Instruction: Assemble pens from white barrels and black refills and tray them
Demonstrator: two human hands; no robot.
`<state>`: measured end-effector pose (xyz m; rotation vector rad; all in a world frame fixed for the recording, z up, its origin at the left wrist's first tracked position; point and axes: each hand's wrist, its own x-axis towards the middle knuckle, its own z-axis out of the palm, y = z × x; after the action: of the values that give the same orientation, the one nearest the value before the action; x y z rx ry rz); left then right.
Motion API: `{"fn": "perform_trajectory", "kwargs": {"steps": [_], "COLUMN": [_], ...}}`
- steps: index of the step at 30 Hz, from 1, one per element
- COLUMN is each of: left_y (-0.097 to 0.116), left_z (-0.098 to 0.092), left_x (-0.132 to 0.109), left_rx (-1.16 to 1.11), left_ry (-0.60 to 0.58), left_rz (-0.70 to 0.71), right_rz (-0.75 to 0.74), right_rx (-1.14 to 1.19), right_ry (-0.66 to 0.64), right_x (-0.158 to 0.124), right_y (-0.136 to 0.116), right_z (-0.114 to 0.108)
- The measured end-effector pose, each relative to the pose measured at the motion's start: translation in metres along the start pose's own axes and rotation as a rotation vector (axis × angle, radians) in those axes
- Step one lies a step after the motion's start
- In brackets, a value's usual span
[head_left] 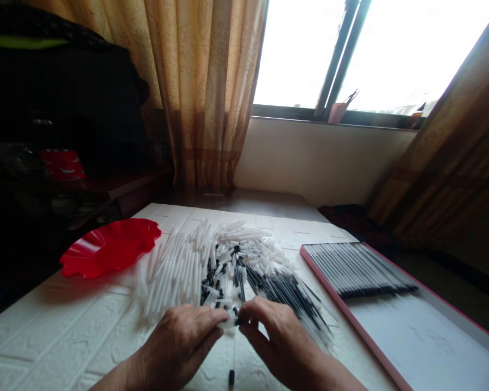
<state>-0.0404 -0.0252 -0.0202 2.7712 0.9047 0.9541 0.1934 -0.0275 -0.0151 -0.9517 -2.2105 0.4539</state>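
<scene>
My left hand (pixel 183 339) is closed, thumb and fingers pinching a short translucent white plastic piece (pixel 228 323). Against its right end, the fingertips of my right hand (pixel 279 336) pinch a small black plug (pixel 238 321). Just below lies a thin clear tube with a black end piece (pixel 231 377). Beyond my hands spreads a pile of small black plugs (pixel 212 282) and short white pieces (pixel 264 252). Long translucent white tubes (pixel 173 271) lie to the left of the pile. Thin black rods like pen refills (pixel 293 296) fan out to its right.
A red wavy-rimmed dish (pixel 110 247) stands at the left of the white brick-patterned table (pixel 57 331). On the right, a pink-edged tray (pixel 352 323) holds a row of white tubes with black ends (pixel 362 266). Curtains (pixel 209 92) and a window are behind.
</scene>
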Motion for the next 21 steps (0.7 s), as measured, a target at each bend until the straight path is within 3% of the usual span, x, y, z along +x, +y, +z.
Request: {"fn": "perform_trajectory", "kwargs": {"steps": [12, 21], "left_y": [0.0059, 0.0044], "left_z": [-0.0037, -0.0043], "left_x": [0.0064, 0.0053], "left_rx": [0.028, -0.013], "left_ry": [-0.045, -0.021], "left_rz": [0.057, 0.029], "right_rz": [-0.065, -0.03], "right_rx": [-0.283, -0.091], "right_ry": [-0.007, 0.008], "right_x": [0.0017, 0.003], "right_y": [-0.0047, -0.0045], "right_z": [0.0026, 0.0015]}}
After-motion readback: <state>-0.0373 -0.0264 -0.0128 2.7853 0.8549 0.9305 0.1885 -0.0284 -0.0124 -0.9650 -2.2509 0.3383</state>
